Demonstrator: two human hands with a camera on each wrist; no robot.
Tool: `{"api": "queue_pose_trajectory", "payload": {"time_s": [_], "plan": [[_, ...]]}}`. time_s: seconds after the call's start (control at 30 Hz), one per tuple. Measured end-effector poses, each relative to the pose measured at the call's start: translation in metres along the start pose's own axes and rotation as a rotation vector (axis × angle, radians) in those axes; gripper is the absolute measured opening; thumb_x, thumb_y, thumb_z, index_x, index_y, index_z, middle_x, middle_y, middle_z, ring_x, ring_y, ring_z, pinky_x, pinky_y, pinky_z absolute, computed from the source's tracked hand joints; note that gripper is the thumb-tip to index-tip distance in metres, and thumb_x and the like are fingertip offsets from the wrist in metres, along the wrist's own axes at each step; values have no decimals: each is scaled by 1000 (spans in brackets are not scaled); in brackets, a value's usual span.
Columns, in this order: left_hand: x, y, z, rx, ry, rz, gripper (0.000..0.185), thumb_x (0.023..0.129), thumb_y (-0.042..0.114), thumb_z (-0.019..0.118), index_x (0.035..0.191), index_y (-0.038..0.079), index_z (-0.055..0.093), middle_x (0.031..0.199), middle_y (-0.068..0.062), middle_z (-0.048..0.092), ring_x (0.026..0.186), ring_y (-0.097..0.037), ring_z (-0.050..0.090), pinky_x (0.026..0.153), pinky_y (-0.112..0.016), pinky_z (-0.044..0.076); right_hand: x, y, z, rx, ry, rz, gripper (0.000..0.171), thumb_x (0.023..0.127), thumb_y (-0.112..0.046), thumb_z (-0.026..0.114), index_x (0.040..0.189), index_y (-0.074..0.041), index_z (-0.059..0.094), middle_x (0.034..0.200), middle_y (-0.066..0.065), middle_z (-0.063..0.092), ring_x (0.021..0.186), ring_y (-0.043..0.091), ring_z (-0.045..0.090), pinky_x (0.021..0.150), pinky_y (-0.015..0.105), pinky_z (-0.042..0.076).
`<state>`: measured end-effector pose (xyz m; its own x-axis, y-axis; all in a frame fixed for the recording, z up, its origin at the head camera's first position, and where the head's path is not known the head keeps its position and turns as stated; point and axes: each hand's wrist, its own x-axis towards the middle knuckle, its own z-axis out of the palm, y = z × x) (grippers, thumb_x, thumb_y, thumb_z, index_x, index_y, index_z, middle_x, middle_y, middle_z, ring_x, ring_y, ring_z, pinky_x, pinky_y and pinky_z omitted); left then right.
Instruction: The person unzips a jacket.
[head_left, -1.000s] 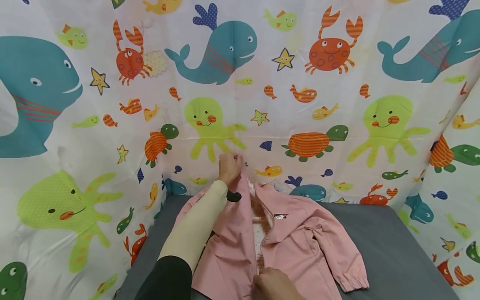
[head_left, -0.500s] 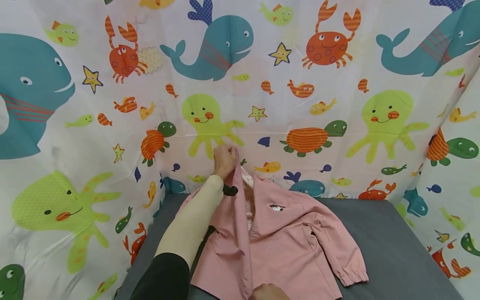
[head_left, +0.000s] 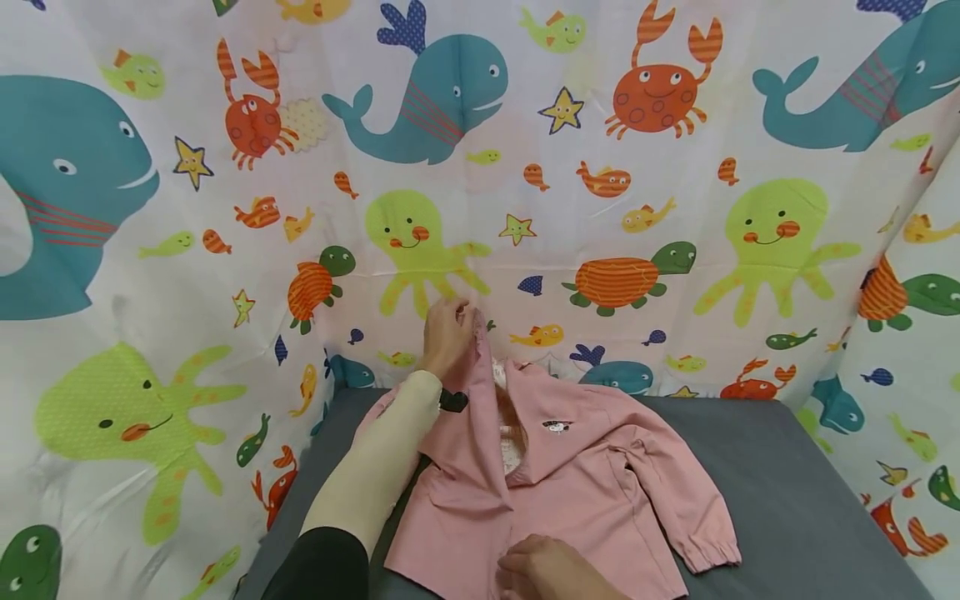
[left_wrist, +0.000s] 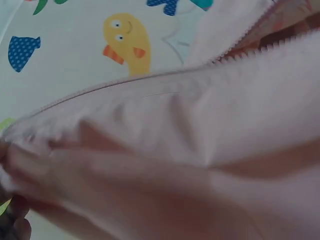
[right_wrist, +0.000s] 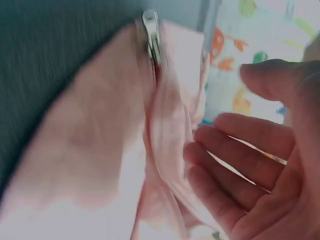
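A pink jacket (head_left: pixel 592 492) lies front up, a small dark-and-white patch on its chest and a patterned lining (head_left: pixel 512 450) showing in the neck opening. My left hand (head_left: pixel 448 337) pinches the collar's upper edge and lifts it. In the left wrist view, toothed zipper edging (left_wrist: pixel 115 84) runs along the raised cloth, and only fingertips (left_wrist: pixel 15 215) show at the left edge. Over the lower front is my right hand (head_left: pixel 555 567), its fingers relaxed and holding nothing. The right wrist view shows a metal zipper pull (right_wrist: pixel 151 32) at the hem, apart from these fingers.
The jacket lies on a dark grey surface (head_left: pixel 780 492). White cloth (head_left: pixel 480 217) printed with sea animals hangs behind it and at both sides. One sleeve (head_left: pixel 686 508) stretches out to the right.
My right hand's fist has loosened, after dipping lower and coming back up. The front opening has become shorter from below. My left hand still holds the collar up, its fingers slightly shifted.
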<state>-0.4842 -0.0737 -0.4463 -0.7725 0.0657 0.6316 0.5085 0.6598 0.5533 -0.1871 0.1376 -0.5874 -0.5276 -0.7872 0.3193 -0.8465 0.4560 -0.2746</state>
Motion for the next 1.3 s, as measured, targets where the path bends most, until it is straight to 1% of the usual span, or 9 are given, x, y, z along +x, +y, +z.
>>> {"api": "queue_pose_trajectory", "payload": {"time_s": [0.1, 0.27, 0.43, 0.7, 0.83, 1.03, 1.07, 1.2, 1.3], "plan": [[-7, -2, -2, 6, -5, 54, 34, 103, 13, 73, 133, -3, 75, 119, -24, 76, 103, -39, 72, 92, -52, 60, 3, -11, -30, 13, 43, 118, 37, 105, -37, 73, 126, -7, 79, 119, 0, 79, 109, 12, 73, 88, 32, 62], [-17, -3, -2, -18, 4, 107, 42, 100, 13, 78, 138, -5, 72, 130, -24, 76, 116, -42, 74, 99, -53, 61, 4, -11, -50, -34, 129, 249, 51, 103, -41, 75, 140, -5, 73, 138, 6, 75, 125, 22, 72, 100, 44, 62], [-28, -1, -5, -29, 27, 153, 45, 97, 13, 81, 137, -7, 72, 134, -24, 75, 124, -42, 73, 106, -55, 58, 8, 1, -56, -72, 234, 306, 55, 94, -33, 85, 142, -9, 72, 140, 7, 74, 127, 25, 72, 102, 48, 61], [-54, 8, -9, -70, 36, 241, 41, 95, 14, 84, 130, -5, 76, 125, -25, 78, 118, -40, 76, 101, -56, 60, 16, 14, -69, -67, 255, 456, 65, 92, -39, 88, 145, -6, 70, 143, 12, 73, 130, 32, 72, 103, 54, 60], [-67, 10, -9, -89, 13, 242, 47, 94, 15, 85, 136, -3, 74, 132, -23, 77, 124, -39, 75, 102, -55, 60, 20, 20, -71, -65, 284, 496, 69, 90, -39, 90, 147, -6, 69, 143, 13, 73, 130, 33, 72, 104, 54, 60], [-85, 15, -15, -121, 2, 270, 54, 92, 17, 87, 141, 1, 72, 140, -23, 73, 132, -46, 69, 111, -62, 53, 24, 25, -71, -74, 302, 508, 74, 88, -39, 91, 149, -6, 67, 146, 15, 71, 134, 35, 69, 108, 54, 58], [-88, 16, -15, -122, 4, 284, 55, 92, 18, 87, 143, 3, 71, 142, -21, 72, 131, -46, 69, 111, -62, 53, 24, 26, -72, -75, 301, 510, 74, 88, -40, 91, 149, -6, 66, 147, 15, 71, 135, 35, 69, 108, 54, 57], [-99, 16, -17, -119, 17, 344, 59, 97, 26, 83, 152, 15, 66, 149, -8, 70, 95, -35, 78, 95, -52, 61, 26, 29, -72, -70, 302, 524, 75, 89, -40, 91, 150, -6, 66, 148, 14, 70, 136, 34, 68, 109, 54, 57], [-107, 15, -17, -134, 13, 385, 64, 100, 29, 81, 160, 21, 59, 157, 0, 63, 103, -28, 79, 97, -47, 62, 27, 30, -72, -74, 303, 526, 74, 90, -42, 89, 151, -6, 66, 148, 13, 70, 136, 33, 68, 108, 54, 57]]}}
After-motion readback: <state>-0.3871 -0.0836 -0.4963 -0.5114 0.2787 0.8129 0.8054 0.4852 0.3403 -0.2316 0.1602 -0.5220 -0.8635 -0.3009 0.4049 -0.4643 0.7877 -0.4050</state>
